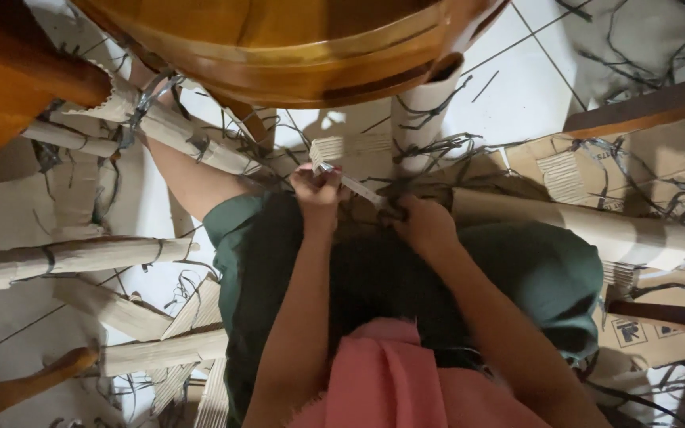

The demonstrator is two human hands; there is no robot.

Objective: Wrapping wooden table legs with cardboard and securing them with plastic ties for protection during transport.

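Note:
My left hand grips a thin white strip that runs diagonally toward my right hand. My right hand is closed over the far end of that strip, where dark tangled wire gathers on a rolled cardboard tube lying across my lap. An upright cardboard tube wrapped in the same dark wire stands just beyond both hands. I wear dark green shorts and a pink top.
A round wooden table overhangs the scene at the top. Several rolled cardboard tubes lie on the white tiled floor at left. Flattened cardboard boxes and loose dark wire clutter the right. Wooden chair legs stand at the bottom left.

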